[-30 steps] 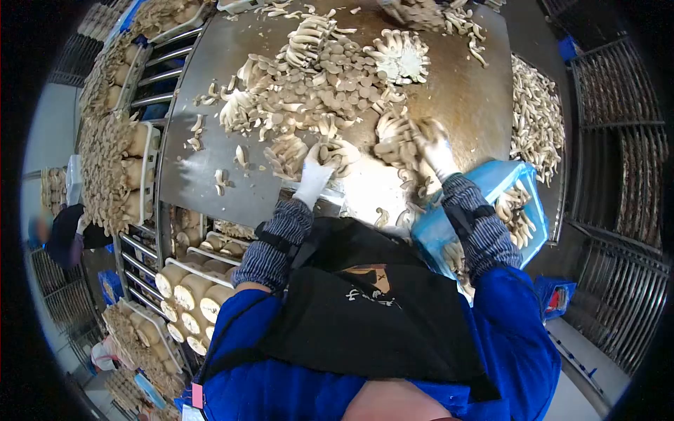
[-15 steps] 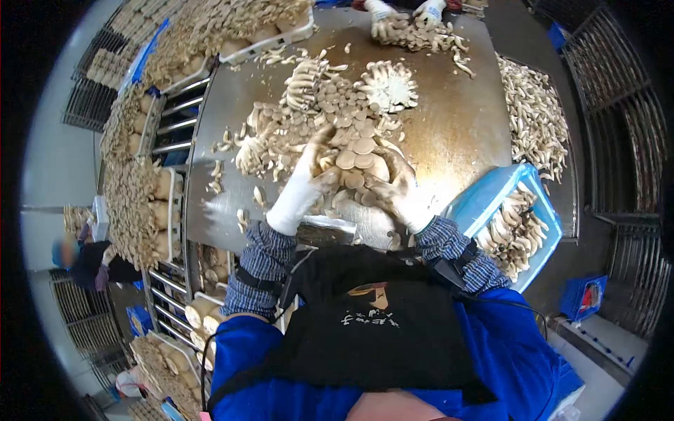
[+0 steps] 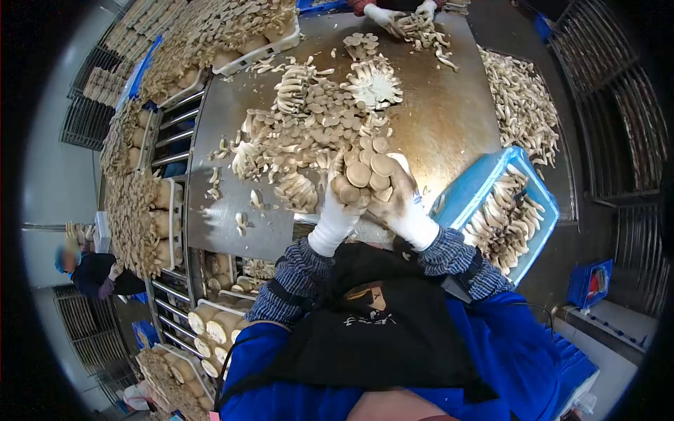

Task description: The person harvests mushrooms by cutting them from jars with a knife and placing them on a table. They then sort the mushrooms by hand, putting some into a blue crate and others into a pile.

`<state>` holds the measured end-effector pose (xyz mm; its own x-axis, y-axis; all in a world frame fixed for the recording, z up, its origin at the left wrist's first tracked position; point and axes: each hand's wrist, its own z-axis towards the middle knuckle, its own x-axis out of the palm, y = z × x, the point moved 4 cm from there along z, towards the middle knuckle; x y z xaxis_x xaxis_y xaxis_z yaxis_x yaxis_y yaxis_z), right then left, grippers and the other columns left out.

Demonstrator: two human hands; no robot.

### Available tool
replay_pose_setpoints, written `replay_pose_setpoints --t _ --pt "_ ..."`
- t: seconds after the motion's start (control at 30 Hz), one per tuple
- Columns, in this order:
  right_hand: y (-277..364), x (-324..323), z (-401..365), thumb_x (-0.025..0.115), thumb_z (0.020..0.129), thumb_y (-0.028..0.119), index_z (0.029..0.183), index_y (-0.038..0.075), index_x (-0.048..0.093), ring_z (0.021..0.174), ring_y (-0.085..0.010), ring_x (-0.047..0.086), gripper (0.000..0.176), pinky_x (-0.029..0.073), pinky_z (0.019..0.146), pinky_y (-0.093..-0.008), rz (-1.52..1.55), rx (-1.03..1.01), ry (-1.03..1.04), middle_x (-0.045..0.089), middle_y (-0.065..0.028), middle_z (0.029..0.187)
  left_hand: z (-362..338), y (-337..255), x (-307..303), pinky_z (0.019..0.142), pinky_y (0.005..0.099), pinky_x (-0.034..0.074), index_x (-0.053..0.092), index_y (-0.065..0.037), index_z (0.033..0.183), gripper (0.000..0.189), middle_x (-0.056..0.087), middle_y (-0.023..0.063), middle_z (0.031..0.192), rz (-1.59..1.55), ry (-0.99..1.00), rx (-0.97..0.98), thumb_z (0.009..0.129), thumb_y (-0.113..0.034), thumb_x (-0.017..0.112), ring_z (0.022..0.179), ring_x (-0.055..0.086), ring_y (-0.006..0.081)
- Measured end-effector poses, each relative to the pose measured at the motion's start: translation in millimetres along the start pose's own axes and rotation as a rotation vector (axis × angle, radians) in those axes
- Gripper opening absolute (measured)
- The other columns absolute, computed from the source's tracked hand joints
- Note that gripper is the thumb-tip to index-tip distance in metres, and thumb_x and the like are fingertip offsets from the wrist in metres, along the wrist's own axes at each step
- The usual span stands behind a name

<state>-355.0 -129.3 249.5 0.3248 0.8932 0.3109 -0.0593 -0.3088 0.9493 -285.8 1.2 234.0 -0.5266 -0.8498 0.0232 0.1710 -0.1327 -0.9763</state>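
Observation:
Both of my gloved hands close around one bunch of brown-capped mushrooms, its caps facing up, above the near part of the metal table. My left hand grips its left side and my right hand its right side; the stems are mostly hidden. Just beyond lies a large heap of mushroom clusters, with a cluster showing its white cut base on top at the right. A separate clump of mushrooms lies left of my left hand.
At my right stands a blue-lined bin holding loose mushrooms. More loose mushrooms lie beyond it. Across the table, a co-worker's gloved hands handle mushrooms. Trays of mushrooms line the roller conveyor at left.
My hands have drawn the bunch slightly nearer and to the right, away from the heap, and come closer together. The co-worker's hands have shifted, and a small clump now shows near them.

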Motion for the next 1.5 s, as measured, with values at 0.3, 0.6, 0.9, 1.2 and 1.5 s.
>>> replay_pose_setpoints --t 0.3,0.6,0.9,1.2,1.5 --pt "-7.3 -28.6 -1.6 0.064 0.092 0.015 0.109 -0.001 0.064 0.089 -0.0210 0.065 0.022 0.053 0.081 -0.0307 0.156 0.055 0.010 0.066 -0.0107 0.099 -8.9 16.6 -8.9 0.107 0.0389 0.045 0.046 0.002 0.138 0.038 0.055 0.0127 0.137 -0.135 0.101 -0.151 0.102 -0.010 0.050 0.124 0.056 0.0235" --pt "-94.6 -182.3 -126.3 0.061 0.092 0.004 0.120 -0.001 0.055 0.099 -0.0178 0.062 0.029 0.053 0.082 -0.0298 -0.918 -0.211 -0.114 0.061 -0.0102 0.117 -33.8 44.1 -0.9 0.106 0.0382 0.046 0.045 -0.003 0.141 0.051 0.056 0.0108 0.137 -0.676 0.065 -0.513 0.095 -0.017 0.063 0.126 0.055 0.0236" --pt "10.5 -291.2 -291.6 0.065 0.095 0.025 0.122 0.002 0.055 0.096 -0.0334 0.064 0.036 0.050 0.088 -0.0409 -1.186 0.095 -0.741 0.063 -0.0157 0.104 -47.7 81.8 22.0 0.071 0.0308 0.054 0.055 -0.016 0.127 0.032 0.066 0.0031 0.113 -0.708 0.185 -0.768 0.097 -0.024 0.063 0.092 0.066 0.0156" --pt "3.4 -295.5 -283.2 0.074 0.078 0.027 0.133 0.003 0.051 0.121 -0.0377 0.050 0.064 0.041 0.102 -0.0466 -1.607 0.087 -0.340 0.054 -0.0190 0.128 -52.5 71.0 60.7 0.074 0.0335 0.057 0.050 -0.020 0.134 0.041 0.063 0.0014 0.123 -0.839 0.178 -0.801 0.096 -0.022 0.065 0.097 0.066 0.0168" --pt "1.6 -169.1 -220.7 0.070 0.092 0.024 0.135 0.000 0.053 0.093 -0.0143 0.059 0.052 0.049 0.081 -0.0295 -0.631 0.036 -0.415 0.065 -0.0098 0.113 -66.1 57.6 70.5 0.099 0.0387 0.052 0.054 -0.008 0.129 0.046 0.062 0.0072 0.122 -0.649 0.518 -0.657 0.090 -0.024 0.071 0.115 0.062 0.0233"
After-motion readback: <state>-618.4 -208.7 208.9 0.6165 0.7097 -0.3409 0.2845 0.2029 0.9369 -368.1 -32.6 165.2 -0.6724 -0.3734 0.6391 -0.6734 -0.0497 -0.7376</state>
